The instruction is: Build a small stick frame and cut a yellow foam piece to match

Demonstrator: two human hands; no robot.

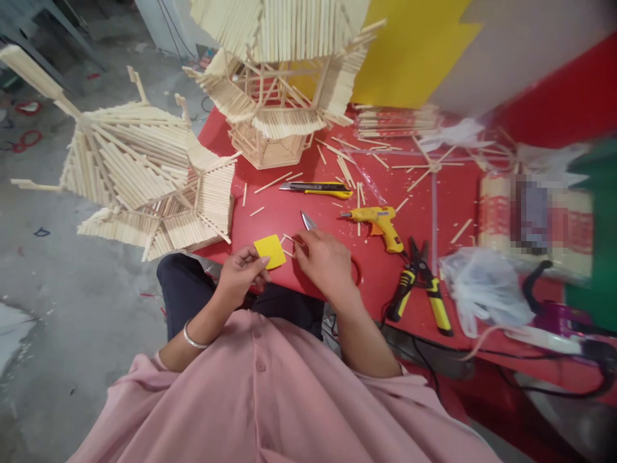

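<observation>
My left hand [241, 273] pinches a small yellow paper square [270, 251] between thumb and fingers, just over the table's front edge. Close to its right side, my right hand [326, 262] is closed on a small frame of thin wooden sticks [288, 245], which almost meets the paper. A scissors blade [307, 221] sticks out past my right hand, and part of a handle loop shows on its other side. Whether that hand touches the scissors I cannot tell. A yellow glue gun [380, 225] lies to the right, and a utility knife [318, 188] lies beyond my hands.
Pagoda-like stick models stand left [135, 154] and at the back [274, 96]. Loose sticks litter the red table [270, 215]. Black-and-yellow pliers [421, 283], a plastic bag [484, 289] and a packet of sticks [573, 225] lie right. Cables hang along the front edge.
</observation>
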